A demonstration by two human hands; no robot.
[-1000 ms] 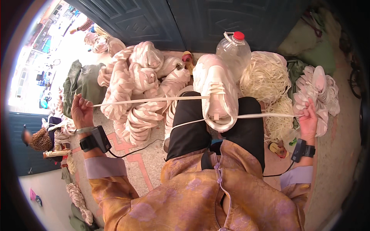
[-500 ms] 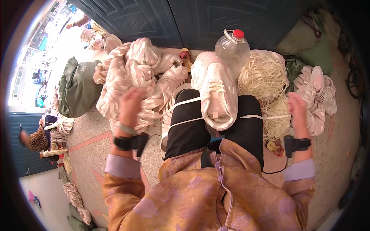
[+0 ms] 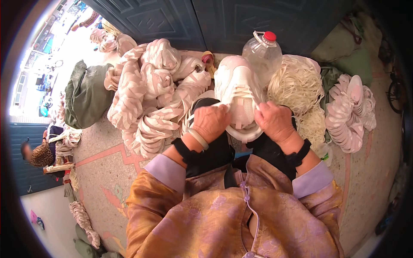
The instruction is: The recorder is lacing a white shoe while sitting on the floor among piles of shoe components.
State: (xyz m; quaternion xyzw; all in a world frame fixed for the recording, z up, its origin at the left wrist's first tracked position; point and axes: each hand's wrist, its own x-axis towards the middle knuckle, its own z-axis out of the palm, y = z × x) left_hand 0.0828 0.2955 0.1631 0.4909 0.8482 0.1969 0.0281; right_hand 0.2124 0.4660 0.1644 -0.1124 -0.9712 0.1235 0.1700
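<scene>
A white and pale pink sneaker (image 3: 243, 109) rests between my knees, toe pointing away from me and its ankle opening toward me. White shoelace (image 3: 241, 91) crosses its tongue in several rows. At the shoe's left side my left hand (image 3: 211, 122) is closed, pinching the lace close to the eyelets. My right hand (image 3: 275, 121) mirrors it on the right side, fingers closed on the lace by the upper eyelets. The lace's loose ends are mostly hidden by my hands.
Bundles of pinkish-white shoe parts (image 3: 148, 86) lie at the left, beside a green sack (image 3: 84, 96). A clear jug with a red cap (image 3: 262, 56) and piles of loose laces (image 3: 297, 86) stand at the right. Another bundle (image 3: 346, 116) lies farther right. Another person (image 3: 42, 155) sits far left.
Both hands have come inward from wide apart, where they held the lace stretched out to each side, to the sneaker's edges. The sneaker stays between my knees.
</scene>
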